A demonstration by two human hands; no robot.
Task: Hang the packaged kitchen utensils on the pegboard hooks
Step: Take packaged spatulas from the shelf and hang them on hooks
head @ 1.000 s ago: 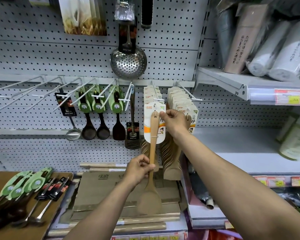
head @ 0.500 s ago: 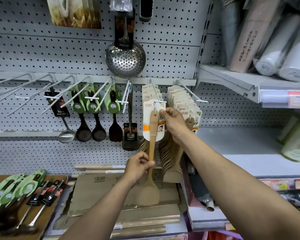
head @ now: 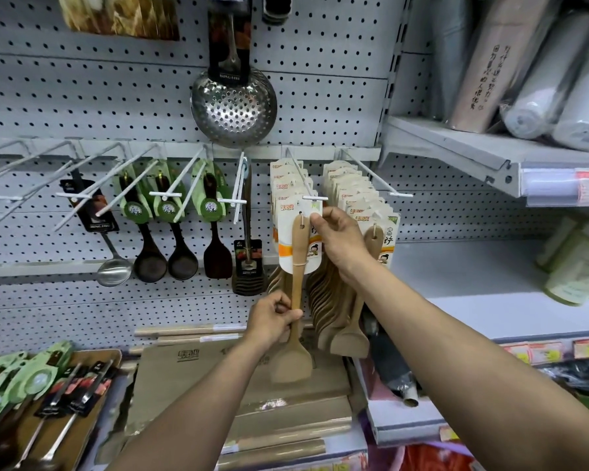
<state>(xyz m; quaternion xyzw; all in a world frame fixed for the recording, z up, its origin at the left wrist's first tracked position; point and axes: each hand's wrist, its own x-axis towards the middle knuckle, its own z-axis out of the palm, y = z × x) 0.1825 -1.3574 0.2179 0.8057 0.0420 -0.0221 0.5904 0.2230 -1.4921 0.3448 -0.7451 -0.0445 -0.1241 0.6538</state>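
At the hook (head: 315, 198) our right hand (head: 340, 241) pinches the card (head: 288, 232) to line up its hole, while our left hand (head: 272, 317) grips the spatula (head: 295, 321) handle, steadying it.

A single head-worn camera looked forward and slightly down at the pegboard (head: 320, 107), facing it almost squarely and from close range, within arm's reach. Both forearms entered from the lower edge of the frame and reached toward the pegboard, converging near the frame's centre. The wide-angle lens bowed the straight lines toward the edges. Right of the pegboard the view took in the side shelf (head: 473, 154); below the pegboard it reached flat cardboard packs (head: 191, 375) lying on the bottom ledge.
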